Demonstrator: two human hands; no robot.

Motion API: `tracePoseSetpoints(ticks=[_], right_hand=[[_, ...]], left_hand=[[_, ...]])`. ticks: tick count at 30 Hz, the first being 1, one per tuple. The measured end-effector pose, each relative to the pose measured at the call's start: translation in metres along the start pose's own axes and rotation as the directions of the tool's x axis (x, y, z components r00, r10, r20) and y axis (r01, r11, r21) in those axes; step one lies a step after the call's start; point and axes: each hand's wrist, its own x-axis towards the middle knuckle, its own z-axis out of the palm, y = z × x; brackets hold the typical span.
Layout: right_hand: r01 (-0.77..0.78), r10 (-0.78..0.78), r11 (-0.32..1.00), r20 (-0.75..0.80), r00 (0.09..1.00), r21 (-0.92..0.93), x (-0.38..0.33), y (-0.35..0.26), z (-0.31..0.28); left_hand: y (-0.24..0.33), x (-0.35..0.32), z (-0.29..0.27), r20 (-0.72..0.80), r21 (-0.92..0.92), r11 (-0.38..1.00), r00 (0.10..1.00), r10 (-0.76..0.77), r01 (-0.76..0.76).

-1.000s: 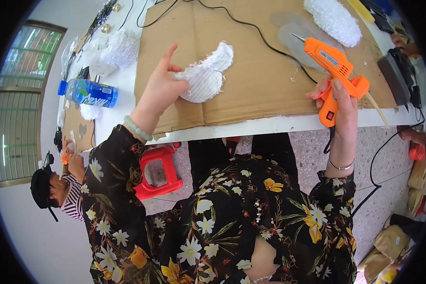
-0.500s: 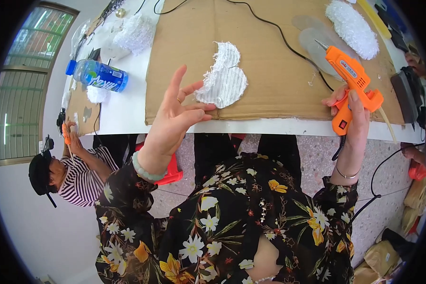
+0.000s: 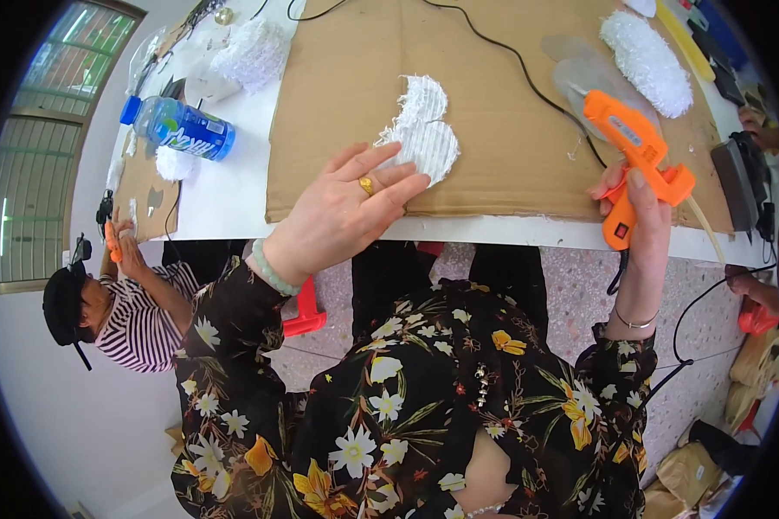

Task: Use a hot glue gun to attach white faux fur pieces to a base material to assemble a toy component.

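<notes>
A white, ribbed piece (image 3: 433, 149) with frayed edges and two rounded lobes lies flat on the brown cardboard sheet (image 3: 502, 169). Over its lower left part reaches my left hand (image 3: 342, 206), back upward and fingers stretched out; the fingertips rest on or just above the piece, I cannot tell which. My right hand (image 3: 647, 214) is wrapped round the handle of an orange glue gun (image 3: 634, 143), whose nozzle points up and left. A pale glue stick (image 3: 705, 227) sticks out of the gun's back end.
A blue-capped bottle (image 3: 182, 130) stands out at the left, near fluffy white bundles (image 3: 249, 56). Another fluffy white piece (image 3: 645, 62) lies at the far right beside clear discs (image 3: 580, 82). A black cord (image 3: 515, 56) crosses the cardboard. A person in stripes (image 3: 138, 329) works at the left.
My left hand has turned from palm sideways with raised fingers to back upward, and moved right over the white piece. The glue gun in my right hand has shifted slightly left.
</notes>
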Motion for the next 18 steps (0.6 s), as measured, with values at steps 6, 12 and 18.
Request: tracePoseSetpoints(ticks=[6,12,18], right_hand=[[-0.175,0.183,0.983,0.164,0.969,-0.062,0.003,-0.015,0.027],[-0.148,0.199,0.965,0.237,0.951,-0.216,0.026,-0.038,0.057],[-0.142,0.205,0.954,0.233,0.95,-0.263,0.032,-0.037,0.055]], left_hand=[[-0.012,0.001,0.008,0.021,-0.057,0.995,0.997,0.077,-0.076],[-0.019,0.012,0.004,0.016,-0.083,0.964,0.967,0.253,-0.251],[-0.019,0.014,0.013,-0.086,0.128,0.878,0.877,0.473,-0.461]])
